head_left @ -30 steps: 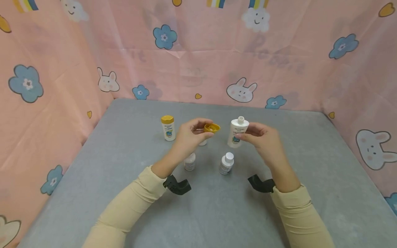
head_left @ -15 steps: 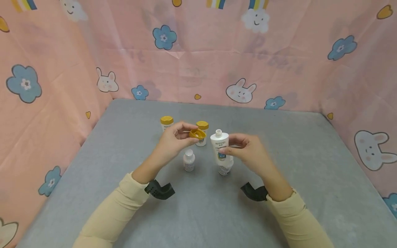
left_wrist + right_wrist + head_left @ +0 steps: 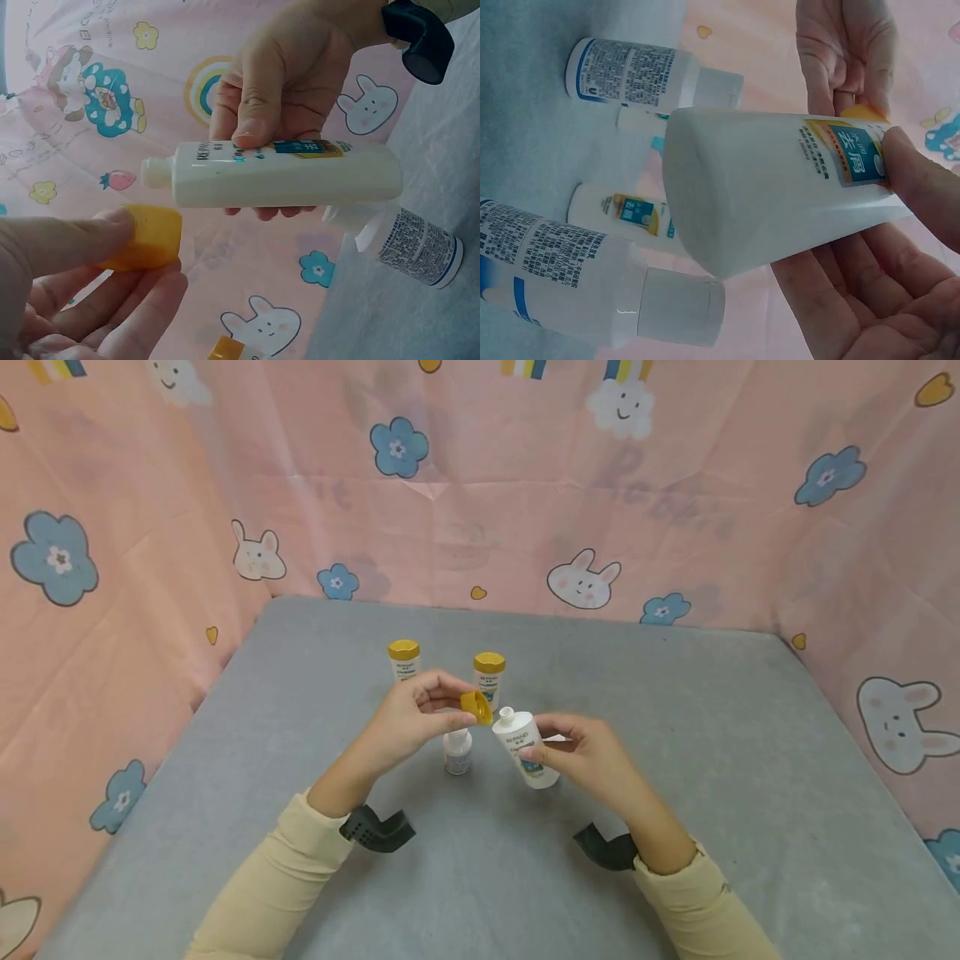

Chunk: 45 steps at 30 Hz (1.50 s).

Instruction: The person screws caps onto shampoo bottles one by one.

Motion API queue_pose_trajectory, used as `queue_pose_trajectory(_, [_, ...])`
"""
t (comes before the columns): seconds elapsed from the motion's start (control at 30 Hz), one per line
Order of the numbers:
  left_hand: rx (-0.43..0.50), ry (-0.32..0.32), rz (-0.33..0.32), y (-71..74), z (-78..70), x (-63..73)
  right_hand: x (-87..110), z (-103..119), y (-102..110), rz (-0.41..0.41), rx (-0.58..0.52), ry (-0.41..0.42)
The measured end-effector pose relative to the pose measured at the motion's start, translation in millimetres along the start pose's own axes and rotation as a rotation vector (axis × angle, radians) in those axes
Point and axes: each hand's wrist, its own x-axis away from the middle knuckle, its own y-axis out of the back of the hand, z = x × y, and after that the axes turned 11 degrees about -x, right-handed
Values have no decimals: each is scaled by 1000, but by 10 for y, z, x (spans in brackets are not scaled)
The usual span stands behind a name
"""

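Observation:
My left hand (image 3: 405,718) pinches a yellow cap (image 3: 476,706) between thumb and fingers, its hollow side turned toward the bottle. In my right hand (image 3: 592,756) is an uncapped white shampoo bottle (image 3: 528,756), gripped by its sides with the thumb over the label. The bottle leans to the left, so its bare neck (image 3: 156,172) sits close beside the cap, with a small gap between them in the left wrist view. Both are held above the table. The right wrist view shows the bottle's base (image 3: 705,195) up close, while the cap is mostly hidden behind it.
Two white bottles with yellow caps stand behind my hands: a left one (image 3: 405,662) and a right one (image 3: 489,672). A small white bottle (image 3: 457,753) is below my left hand. Another white-capped bottle (image 3: 420,247) stands behind the held one. Pink cloth (image 3: 480,510) walls the grey table (image 3: 480,893).
Both hands have come lower and nearer the person, the right hand also moving left. The bottle has gone from upright to tilted left, and the cap has turned toward its neck.

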Motion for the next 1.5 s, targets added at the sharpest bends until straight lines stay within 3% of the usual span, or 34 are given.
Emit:
queue_pose_trajectory(0.27, [-81, -29, 67, -25, -29, 61, 45, -15, -19, 45, 38, 13])
queue_pose_trajectory(0.43, [-144, -18, 53, -52, -42, 78, 54, -18, -40, 70, 53, 27])
queue_pose_trajectory(1.03, [-329, -92, 47, -140, -91, 126, 47, -60, -80, 139, 116, 59])
queue_pose_trajectory(1.3, [-483, -261, 77, -179, -106, 147, 41, -80, -50, 163, 113, 89])
queue_pose_trajectory(1.5, [-468, -290, 52, -141, -122, 183, 44, -77, -40, 172, 78, 68])
